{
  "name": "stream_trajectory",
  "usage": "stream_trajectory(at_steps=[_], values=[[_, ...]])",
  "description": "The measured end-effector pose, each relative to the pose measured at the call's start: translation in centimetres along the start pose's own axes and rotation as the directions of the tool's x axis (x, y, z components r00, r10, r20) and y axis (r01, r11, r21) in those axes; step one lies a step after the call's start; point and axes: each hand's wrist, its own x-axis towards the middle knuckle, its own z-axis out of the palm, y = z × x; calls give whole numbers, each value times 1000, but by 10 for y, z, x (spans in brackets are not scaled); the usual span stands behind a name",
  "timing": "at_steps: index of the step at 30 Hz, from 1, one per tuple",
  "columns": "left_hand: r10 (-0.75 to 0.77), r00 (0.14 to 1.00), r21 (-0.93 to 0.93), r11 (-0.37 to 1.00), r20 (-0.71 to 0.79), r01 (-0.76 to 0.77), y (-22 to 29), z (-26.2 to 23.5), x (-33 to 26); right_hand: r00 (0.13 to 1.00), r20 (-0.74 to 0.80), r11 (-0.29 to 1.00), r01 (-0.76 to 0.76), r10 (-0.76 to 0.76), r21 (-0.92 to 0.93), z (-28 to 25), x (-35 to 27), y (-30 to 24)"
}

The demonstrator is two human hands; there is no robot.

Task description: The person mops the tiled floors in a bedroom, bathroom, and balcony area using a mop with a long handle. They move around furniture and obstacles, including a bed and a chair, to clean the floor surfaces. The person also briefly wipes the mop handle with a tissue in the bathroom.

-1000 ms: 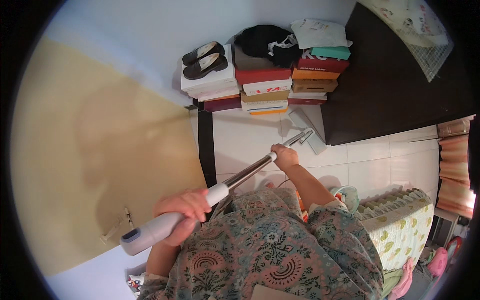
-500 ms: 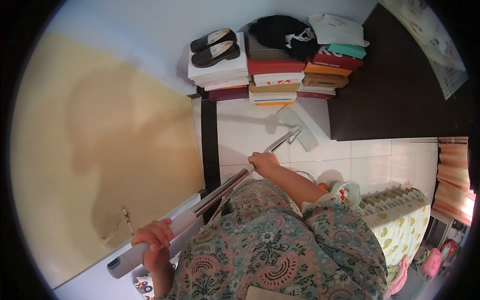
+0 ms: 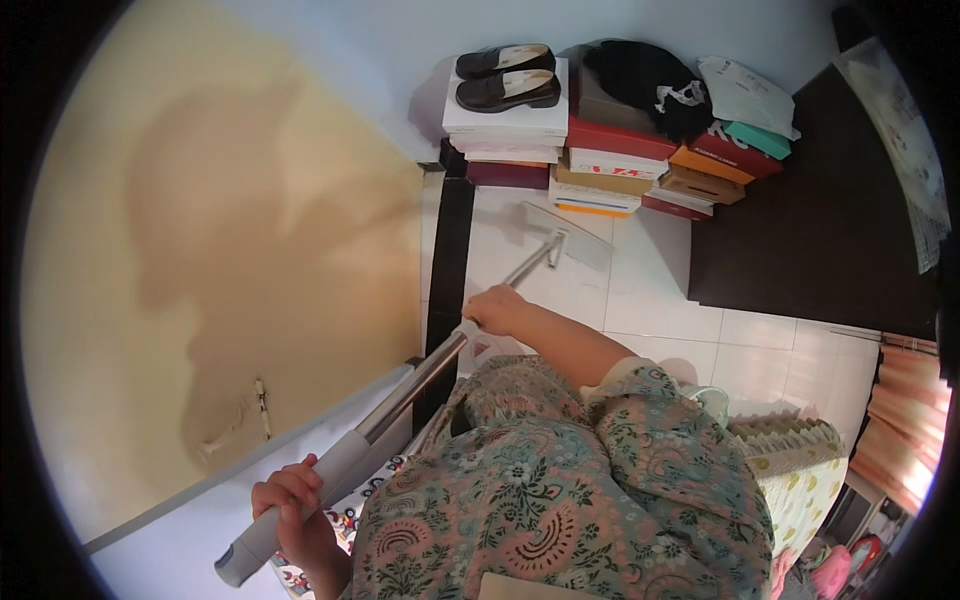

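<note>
We grip the mop pole [image 3: 415,375] with both hands: left hand [image 3: 295,510] fingers wrapped around its grey end grip, right hand [image 3: 497,310] fingers closed midway up. The flat mop head [image 3: 567,237] rests on the white tiled floor [image 3: 650,300], near 2 stacks of shoeboxes [image 3: 600,165].

We see a long flat mop with silver metal pole and pale grey grip [image 3: 400,395], slanting from lower left to upper right, its flat rectangular white head [image 3: 568,235] lying on white floor tiles [image 3: 660,300], just before stacked shoe boxes [image 3: 600,165].
</note>
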Motion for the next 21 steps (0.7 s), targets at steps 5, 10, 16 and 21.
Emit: stream_trajectory(at_steps=[5, 10, 16, 21], values=[[53, 997, 53, 997, 49, -56, -1, -18, 7, 997, 52, 998, -66, 64, 21, -15, 26, -16], [189, 909, 45, 974, 372, -221, -6, -21, 15, 999, -4, 999, -41, 41, 12, -15, 7, -7], [152, 946, 141, 970, 287, -198, 1, -11, 30, 991, -73, 991, -106, 113, 87, -20, 13, -7], [70, 994, 242, 966, 87, -89, 9, -28, 23, 998, -23, 995, -62, 64, 83, -8, 42, -25]])
